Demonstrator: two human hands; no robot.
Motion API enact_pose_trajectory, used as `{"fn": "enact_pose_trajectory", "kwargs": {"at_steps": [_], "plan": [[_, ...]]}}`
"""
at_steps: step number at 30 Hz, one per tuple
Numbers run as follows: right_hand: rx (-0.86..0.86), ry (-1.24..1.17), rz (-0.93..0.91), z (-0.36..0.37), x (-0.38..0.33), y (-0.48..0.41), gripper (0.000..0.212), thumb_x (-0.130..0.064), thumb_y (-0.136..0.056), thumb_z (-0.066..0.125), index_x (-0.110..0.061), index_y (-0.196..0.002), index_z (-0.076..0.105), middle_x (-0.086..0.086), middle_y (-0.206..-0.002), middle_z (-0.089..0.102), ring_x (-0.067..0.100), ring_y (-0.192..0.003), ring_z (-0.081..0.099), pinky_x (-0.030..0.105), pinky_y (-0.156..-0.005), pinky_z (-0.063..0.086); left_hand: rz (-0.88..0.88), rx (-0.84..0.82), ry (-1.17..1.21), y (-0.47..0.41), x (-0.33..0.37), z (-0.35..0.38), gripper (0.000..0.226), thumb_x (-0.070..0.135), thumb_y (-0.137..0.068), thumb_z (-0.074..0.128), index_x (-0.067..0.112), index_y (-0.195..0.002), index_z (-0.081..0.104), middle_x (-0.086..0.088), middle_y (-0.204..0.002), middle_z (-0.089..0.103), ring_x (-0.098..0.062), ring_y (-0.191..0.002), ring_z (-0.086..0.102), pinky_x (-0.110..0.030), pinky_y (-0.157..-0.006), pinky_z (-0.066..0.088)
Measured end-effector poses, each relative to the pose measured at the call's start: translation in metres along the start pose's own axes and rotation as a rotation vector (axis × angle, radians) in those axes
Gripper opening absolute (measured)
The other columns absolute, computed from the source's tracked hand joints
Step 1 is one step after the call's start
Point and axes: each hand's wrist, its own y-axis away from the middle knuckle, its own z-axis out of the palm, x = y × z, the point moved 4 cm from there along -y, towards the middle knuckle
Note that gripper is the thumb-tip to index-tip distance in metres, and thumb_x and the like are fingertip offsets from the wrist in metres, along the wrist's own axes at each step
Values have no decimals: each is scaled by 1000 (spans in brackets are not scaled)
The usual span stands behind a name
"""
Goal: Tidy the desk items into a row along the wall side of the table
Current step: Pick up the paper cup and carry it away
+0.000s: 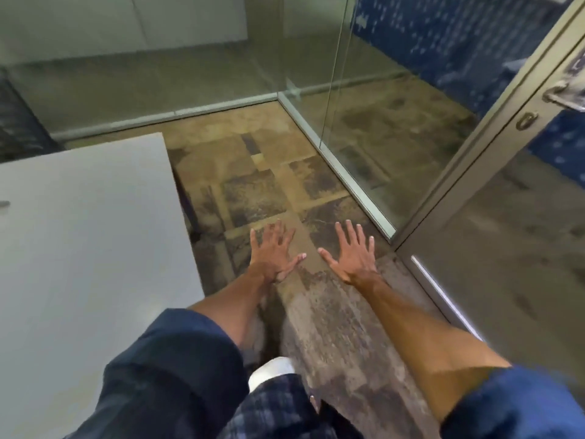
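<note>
My left hand (273,250) and my right hand (351,251) are stretched out in front of me over the carpet, palms down, fingers spread, holding nothing. Both sit to the right of a white table (88,223), whose corner fills the left of the view. One small dark item (3,204) shows on the table at the far left edge, too cut off to identify. No other desk items are in view.
Glass partition walls (364,122) with metal floor rails close off the far and right sides. A glass door (506,217) with a metal handle (563,95) stands at the right. Patterned brown carpet (269,185) lies between table and glass. My shoe (272,372) is below.
</note>
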Motion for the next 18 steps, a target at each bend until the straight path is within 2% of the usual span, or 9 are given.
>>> {"fn": "enact_pose_trajectory", "kwargs": {"at_steps": [5,9,13,18], "plan": [[-23,6,-147,-11,-37,-101,87,-75,-88,21,-24,-155,1,3,-163,-7,25,-150,-10,53,-120,-6,-143,18,33,-66,-37,-24,82,76,-87,15,32,-153,-4,-7,-161,-16,-33,-148,-13,-60,-112,-12],[-39,16,-250,-13,-75,-178,86,-74,-88,24,-22,-155,7,5,-163,2,29,-150,-2,54,-119,-1,-228,37,52,-117,-80,-38,80,74,-88,14,32,-153,-4,-7,-162,-13,-34,-148,-12,-61,-112,-11],[-48,30,-287,-15,-104,-235,84,-70,-89,29,-22,-155,8,6,-164,1,28,-150,0,55,-120,4,-286,49,61,-156,-120,-49,80,74,-88,12,31,-152,-9,-9,-160,-17,-34,-147,-14,-60,-111,-15],[-92,-8,-360,-28,-167,-338,85,-72,-89,27,-24,-155,3,5,-164,-4,28,-150,-6,55,-120,-1,-383,105,113,-231,-190,-90,79,75,-88,14,34,-152,-8,-7,-160,-17,-32,-147,-15,-57,-106,-22]]}}
